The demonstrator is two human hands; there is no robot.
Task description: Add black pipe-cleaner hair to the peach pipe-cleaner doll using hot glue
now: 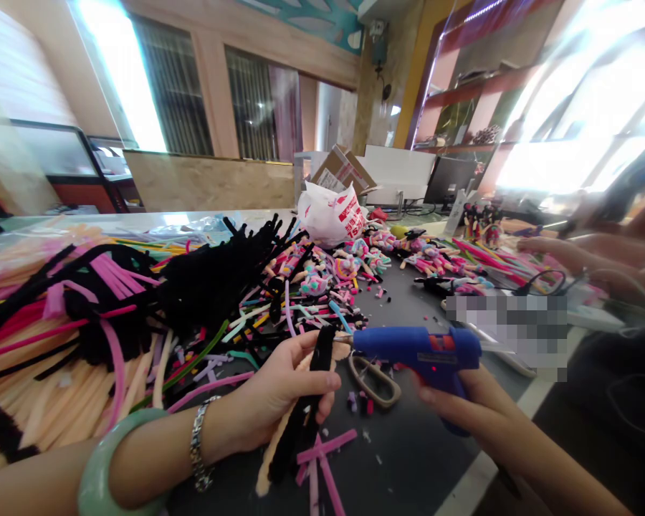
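Note:
My left hand (pixel 295 383) pinches a bundle of black and beige fuzzy stems (pixel 295 437) between thumb and fingers, the stems hanging down over the dark mat. My right hand (pixel 462 398) is wrapped round the handle of a blue glue gun (pixel 408 347), which has a small red light lit. The gun's metal nozzle points left and meets the top of the bundle, beside my left fingertips. Below the nozzle, scissors lie on the mat with one tan handle loop (pixel 379 383) showing. Pink stems (pixel 325 448) lie crossed just right of the bundle's lower end.
Piles of beige stems (pixel 86 401) and black stems (pixel 209 279) cover the left side. Small colourful figures (pixel 349 265) lie near a white plastic bag (pixel 327 215). Another person's blurred hand (pixel 596 258) is at the right, near a phone (pixel 505 330), partly pixelated.

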